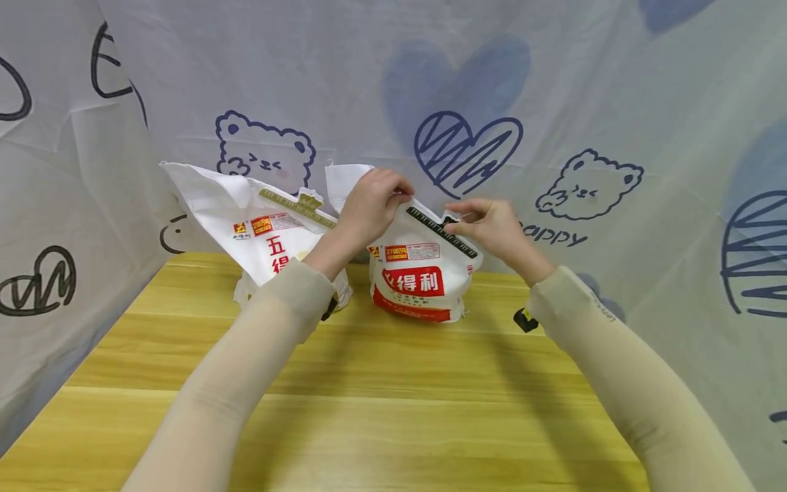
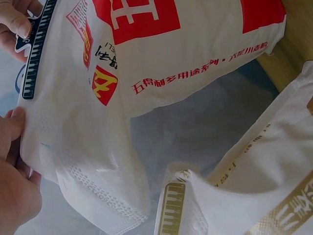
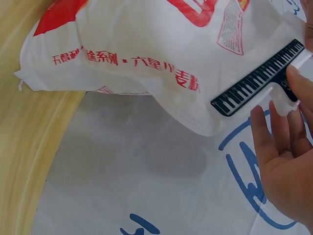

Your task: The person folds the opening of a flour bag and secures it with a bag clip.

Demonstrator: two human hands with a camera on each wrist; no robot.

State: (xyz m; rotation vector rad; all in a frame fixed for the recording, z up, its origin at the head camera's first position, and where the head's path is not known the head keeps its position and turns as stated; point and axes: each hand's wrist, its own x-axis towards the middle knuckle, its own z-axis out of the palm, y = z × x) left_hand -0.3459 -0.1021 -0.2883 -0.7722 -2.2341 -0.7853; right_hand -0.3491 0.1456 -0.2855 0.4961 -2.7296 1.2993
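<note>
A white flour bag (image 1: pixel 418 311) with red print stands on the table, its top folded over. Across that fold lies a black bag clip (image 1: pixel 441 232) with a piano-key pattern. My left hand (image 1: pixel 374 205) pinches the top edge of this bag just left of the clip; the left wrist view shows the thumb in front of the bag edge (image 2: pixel 49 122). My right hand (image 1: pixel 492 225) pinches the clip's handle between thumb and fingers, clearly seen on the clip (image 3: pixel 257 78) in the right wrist view. Partly behind my left forearm, a second white bag (image 1: pixel 215 212) wears a gold clip (image 1: pixel 289 201).
A small black and yellow object (image 1: pixel 525 320) lies on the wooden table (image 1: pixel 393 410) near my right sleeve. Another dark piece (image 1: pixel 330 309) shows beside my left sleeve. Behind the bags hangs a pale curtain (image 1: pixel 369 82) with bear and heart drawings.
</note>
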